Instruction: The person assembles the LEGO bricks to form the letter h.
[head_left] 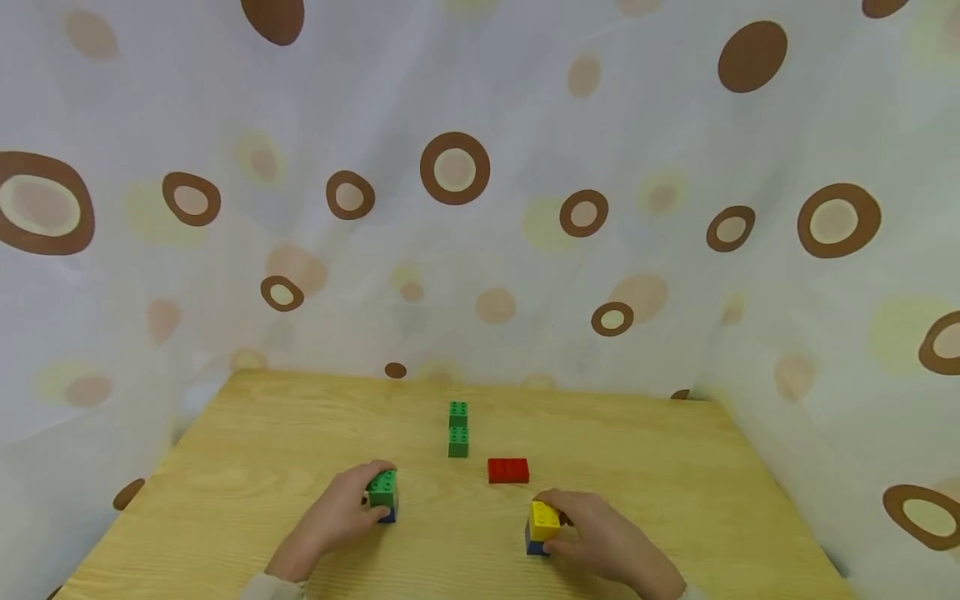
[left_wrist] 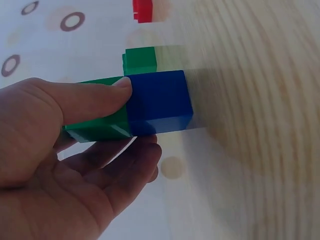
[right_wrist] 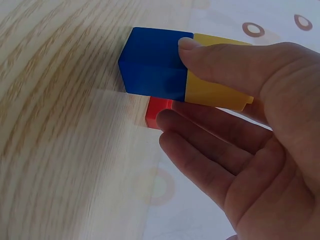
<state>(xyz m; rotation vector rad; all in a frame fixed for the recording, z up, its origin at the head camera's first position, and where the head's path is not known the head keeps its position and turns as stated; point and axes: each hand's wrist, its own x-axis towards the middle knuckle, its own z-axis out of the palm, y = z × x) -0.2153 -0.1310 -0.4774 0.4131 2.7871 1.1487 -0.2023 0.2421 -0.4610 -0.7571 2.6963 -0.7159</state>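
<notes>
On the left of the table my left hand (head_left: 347, 510) grips a two-brick stack, its thumb lying along the seam. The upper toy brick is green (head_left: 382, 490) with studs on top; the lower one is blue (left_wrist: 159, 100). To the right, my right hand (head_left: 597, 537) pinches a second stack between thumb and fingers. Here a yellow brick (head_left: 544, 520) sits on a blue brick (right_wrist: 154, 62). In the right wrist view the thumb tip touches near the seam, while the lower fingers reach past the stack. Both stacks stand upright, close over the wooden surface.
A red brick (head_left: 508, 471) lies between the hands and a little beyond them. Farther back, two green bricks (head_left: 458, 442) stand in line, one behind the other. The wooden table (head_left: 645, 450) ends at a patterned curtain (head_left: 480, 250) behind and at both sides.
</notes>
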